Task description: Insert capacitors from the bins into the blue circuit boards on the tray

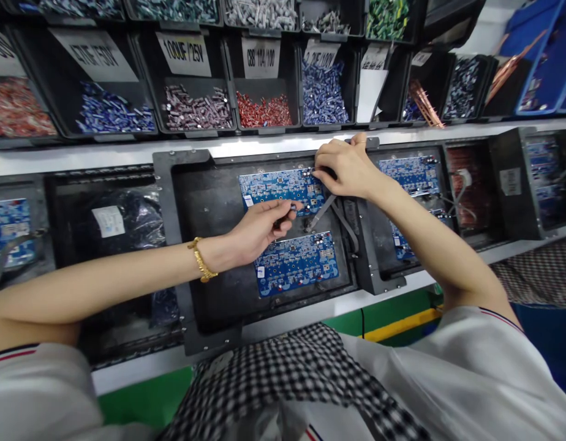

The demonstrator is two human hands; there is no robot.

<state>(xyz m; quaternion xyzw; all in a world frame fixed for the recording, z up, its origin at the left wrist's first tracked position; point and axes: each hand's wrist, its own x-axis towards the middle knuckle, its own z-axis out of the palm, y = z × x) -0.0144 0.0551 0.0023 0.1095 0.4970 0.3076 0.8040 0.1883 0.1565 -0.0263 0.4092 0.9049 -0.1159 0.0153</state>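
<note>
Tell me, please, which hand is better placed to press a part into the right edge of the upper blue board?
Probably the right hand: its fingertips already rest on the right edge of the upper blue board. The left hand sits lower, between the two boards, pinching something small I cannot identify.

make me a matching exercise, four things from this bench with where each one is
Things:
1. left hand
2. right hand
3. lower blue board
4. bin of red parts

Places:
A. on the shelf above the tray
B. at the upper board's right edge
C. nearest the person, in the black tray
D. between the two boards, fingers pinched

Pairs: 1-D, 2-B, 3-C, 4-A
</note>
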